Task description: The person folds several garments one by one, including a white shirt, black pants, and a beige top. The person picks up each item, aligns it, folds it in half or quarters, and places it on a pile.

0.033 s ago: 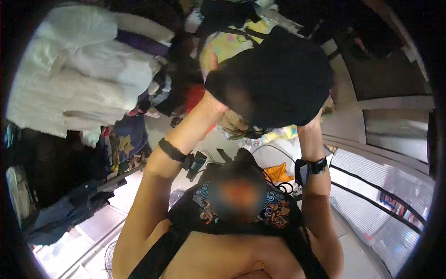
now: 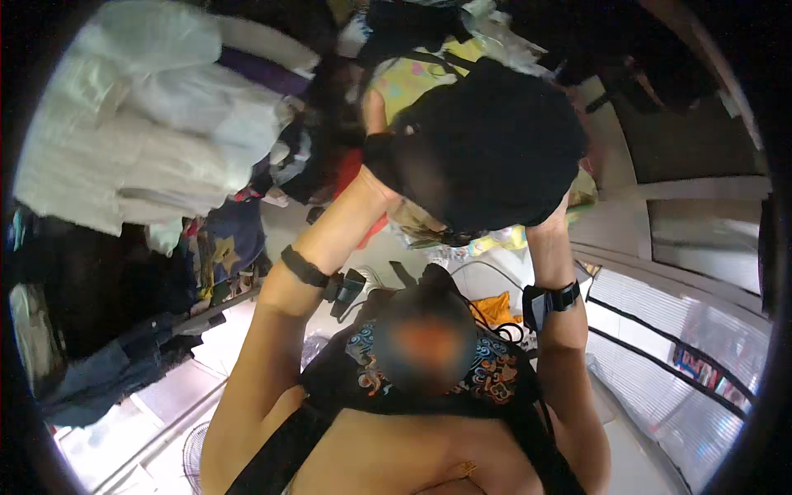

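Note:
Both my hands hold up a black, rounded cloth item point(image 2: 495, 148) that looks like a cap, though its dark surface hides the details. My left hand point(image 2: 378, 180) grips its left side, where a black band crosses the palm; one finger sticks up beyond it. Under the lower right edge is my right hand point(image 2: 554, 216), its fingers mostly hidden behind the cloth. Each wrist wears a black strap with a small device on it. Behind the black item, a yellow patterned cloth point(image 2: 404, 91) shows.
White garments point(image 2: 148, 140) hang at the left, with dark clothes and jeans point(image 2: 124, 379) below. A red cloth point(image 2: 351, 169) and an orange cloth point(image 2: 495, 309) lie lower down. Pale cabinet panels point(image 2: 610, 148) and a translucent striped sheet point(image 2: 652, 330) stand at the right. A fan point(image 2: 195, 454) is at lower left.
The black cap-like item has tilted slightly, and its outline looks rounder, with more of the band near my left hand showing. Both hands keep their hold.

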A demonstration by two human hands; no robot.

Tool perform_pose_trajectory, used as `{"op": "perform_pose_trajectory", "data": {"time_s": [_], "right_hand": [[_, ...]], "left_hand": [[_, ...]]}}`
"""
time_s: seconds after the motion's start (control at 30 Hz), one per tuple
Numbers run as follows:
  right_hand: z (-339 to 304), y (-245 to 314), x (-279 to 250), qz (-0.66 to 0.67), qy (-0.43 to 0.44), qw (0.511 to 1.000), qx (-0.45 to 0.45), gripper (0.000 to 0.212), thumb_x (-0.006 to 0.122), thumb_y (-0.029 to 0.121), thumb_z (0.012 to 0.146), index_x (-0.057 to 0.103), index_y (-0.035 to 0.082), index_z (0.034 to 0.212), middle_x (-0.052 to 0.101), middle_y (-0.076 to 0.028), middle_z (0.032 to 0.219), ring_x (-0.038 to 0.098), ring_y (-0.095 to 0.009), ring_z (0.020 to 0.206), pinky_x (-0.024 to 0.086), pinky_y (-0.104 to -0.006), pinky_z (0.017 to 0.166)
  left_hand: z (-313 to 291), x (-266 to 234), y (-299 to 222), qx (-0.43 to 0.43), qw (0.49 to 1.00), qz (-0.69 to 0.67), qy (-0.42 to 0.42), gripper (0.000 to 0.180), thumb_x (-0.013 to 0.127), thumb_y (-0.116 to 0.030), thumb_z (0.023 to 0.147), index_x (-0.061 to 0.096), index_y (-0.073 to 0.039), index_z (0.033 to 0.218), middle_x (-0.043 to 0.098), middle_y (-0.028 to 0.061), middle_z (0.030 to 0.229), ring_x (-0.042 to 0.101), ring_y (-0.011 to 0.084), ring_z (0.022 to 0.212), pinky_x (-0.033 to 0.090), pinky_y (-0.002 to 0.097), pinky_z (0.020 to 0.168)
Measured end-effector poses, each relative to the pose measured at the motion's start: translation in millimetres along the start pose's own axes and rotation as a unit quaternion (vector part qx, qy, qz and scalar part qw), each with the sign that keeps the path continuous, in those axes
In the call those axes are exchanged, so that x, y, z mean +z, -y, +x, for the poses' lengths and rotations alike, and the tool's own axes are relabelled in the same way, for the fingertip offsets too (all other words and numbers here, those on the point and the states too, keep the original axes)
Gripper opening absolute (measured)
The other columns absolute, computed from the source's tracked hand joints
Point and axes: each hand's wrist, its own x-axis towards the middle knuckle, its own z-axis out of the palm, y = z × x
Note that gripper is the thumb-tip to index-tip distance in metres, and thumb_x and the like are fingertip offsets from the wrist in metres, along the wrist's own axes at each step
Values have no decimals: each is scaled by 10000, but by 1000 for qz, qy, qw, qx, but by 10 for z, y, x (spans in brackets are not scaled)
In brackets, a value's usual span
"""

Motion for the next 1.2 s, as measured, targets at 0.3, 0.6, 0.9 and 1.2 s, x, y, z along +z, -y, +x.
{"op": "perform_pose_trajectory", "data": {"time_s": [0.3,0.6,0.9,1.2], "right_hand": [[-198,-960,208,144,234,936,221,530,422,427,1006,466,85,1409,507,-100,1428,492,-287,1292,387,-437,1111],[-964,-1946,1114,-118,-36,975,183,486,389,368,1017,503,61,1375,530,-113,1405,520,-296,1269,404,-450,1094],[-1334,-2107,1319,-261,228,915,207,536,615,216,906,483,-17,1370,552,-122,1373,538,-292,1247,421,-437,1065],[-1877,-2165,2791,-516,531,671,-44,766,748,357,850,406,-6,1432,486,-176,1410,488,-271,1285,450,-401,1026]], "left_hand": [[-1539,626,-665,176,975,88,-102,457,501,-291,999,505,-27,1372,538,144,1391,494,302,1300,340,451,1145],[-3223,1145,-1067,328,906,201,-178,437,521,-308,995,555,-21,1323,600,135,1313,585,290,1187,453,427,1038],[-3996,1915,-1408,435,734,422,-308,496,577,-382,967,592,14,1266,640,144,1241,636,271,1107,516,399,960],[-3387,2722,-1358,391,735,542,-114,357,590,-281,982,619,5,1195,666,108,1152,643,193,1041,510,298,908]]}}
